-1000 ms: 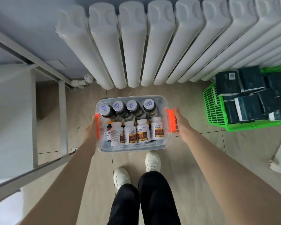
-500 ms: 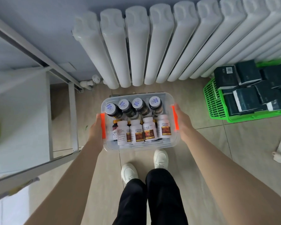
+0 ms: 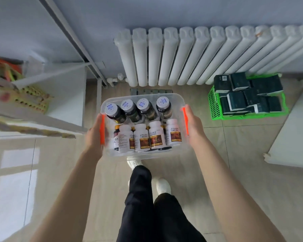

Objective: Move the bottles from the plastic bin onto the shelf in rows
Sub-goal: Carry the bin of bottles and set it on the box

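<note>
I carry a clear plastic bin (image 3: 177, 99) with orange side handles above the floor. My left hand (image 3: 94, 135) grips its left handle and my right hand (image 3: 193, 127) grips its right one. Inside, several dark bottles (image 3: 129, 110) with white caps fill the far row. Several white bottles (image 3: 155, 135) with brown labels stand in the near row. The white shelf (image 3: 66, 88) rises at the left, its boards close to the bin's left side.
A white radiator (image 3: 191, 55) lines the far wall. A green crate (image 3: 215, 105) of dark packs sits on the floor at the right. A white board (image 3: 294, 135) lies at the far right. Colourful items (image 3: 30, 95) rest on the shelf. My legs and shoes are below the bin.
The view has swung left and back, bringing more of the shelf and its colourful items into sight. The bin stays held in both hands and has come nearer the shelf.
</note>
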